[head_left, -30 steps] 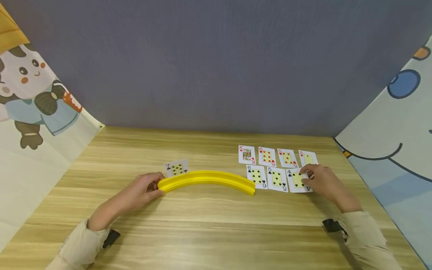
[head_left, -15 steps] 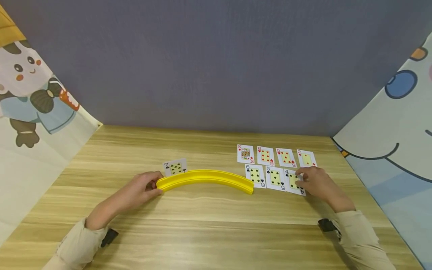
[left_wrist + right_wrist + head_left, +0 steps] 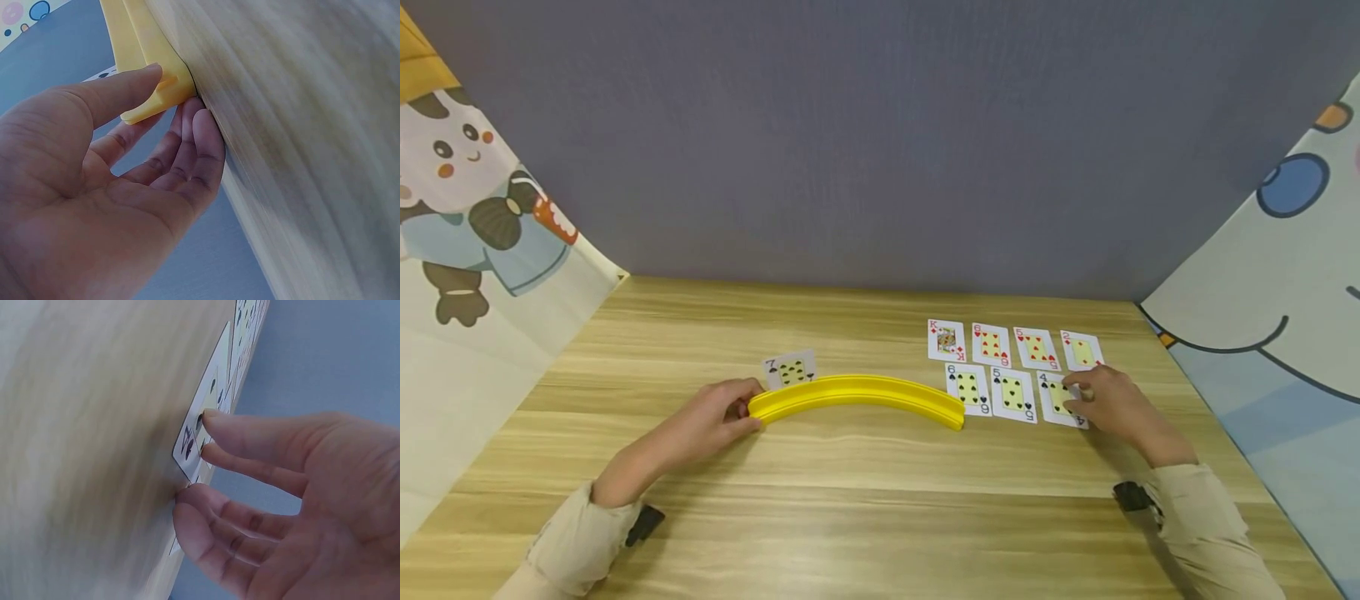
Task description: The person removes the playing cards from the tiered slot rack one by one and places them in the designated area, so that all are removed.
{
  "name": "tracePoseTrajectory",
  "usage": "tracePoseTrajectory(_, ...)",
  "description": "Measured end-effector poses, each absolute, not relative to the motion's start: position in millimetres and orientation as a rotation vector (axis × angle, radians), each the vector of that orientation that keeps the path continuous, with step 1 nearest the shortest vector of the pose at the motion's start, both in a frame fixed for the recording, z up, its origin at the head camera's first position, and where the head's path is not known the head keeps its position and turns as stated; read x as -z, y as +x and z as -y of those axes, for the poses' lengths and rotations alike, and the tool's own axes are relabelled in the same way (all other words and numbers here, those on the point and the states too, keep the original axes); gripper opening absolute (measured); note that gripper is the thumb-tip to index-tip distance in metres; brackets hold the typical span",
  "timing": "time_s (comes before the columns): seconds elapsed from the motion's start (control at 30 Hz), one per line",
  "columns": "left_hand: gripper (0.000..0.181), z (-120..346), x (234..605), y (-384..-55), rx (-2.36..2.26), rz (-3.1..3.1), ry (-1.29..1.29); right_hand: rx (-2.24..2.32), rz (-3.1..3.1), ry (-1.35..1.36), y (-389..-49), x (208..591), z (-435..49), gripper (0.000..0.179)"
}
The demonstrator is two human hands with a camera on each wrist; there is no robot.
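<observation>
A curved yellow playing card holder (image 3: 857, 388) lies across the middle of the table. My left hand (image 3: 715, 417) grips its left end, thumb (image 3: 134, 84) on the near side and fingers beyond and below. The seven of spades (image 3: 792, 369) shows upright above the holder's left part, its lower edge hidden. At the right, my right hand (image 3: 1116, 408) rests thumb and index fingertips on the four of spades (image 3: 1058, 400), which lies face up. The other fingers hang loosely bent beside the card. Left of it lie the five of spades (image 3: 1013, 395) and six of spades (image 3: 968, 389).
Behind the spades is a row with the king of diamonds (image 3: 946, 341), six of hearts (image 3: 991, 345), five of hearts (image 3: 1036, 349) and two of diamonds (image 3: 1082, 350). A grey wall (image 3: 880, 150) closes off the wooden table's (image 3: 865, 517) back; printed cloths flank both sides.
The four of spades slid left against the five, then back right, leaving a gap; my right hand moved with it. My left hand keeps its grip on the card holder.
</observation>
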State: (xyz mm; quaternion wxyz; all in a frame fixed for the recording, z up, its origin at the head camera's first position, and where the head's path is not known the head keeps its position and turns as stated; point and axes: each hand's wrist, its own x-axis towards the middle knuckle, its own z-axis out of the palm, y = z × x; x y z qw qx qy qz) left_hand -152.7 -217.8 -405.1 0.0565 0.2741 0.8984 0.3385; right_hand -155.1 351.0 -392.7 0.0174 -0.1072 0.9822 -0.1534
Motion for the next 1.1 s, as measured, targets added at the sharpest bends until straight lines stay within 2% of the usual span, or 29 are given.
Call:
tracePoseTrajectory(0.6,0.016,219,407,-155,-1.022,-2.720,0.842,0.464,-3.113,-0.256,-149,383,-342,0.037)
tracePoseTrajectory(1.1,0.017,219,406,-156,-1.039,-2.701,0.854,0.449,-3.267,-0.497,-144,367,-295,0.030)
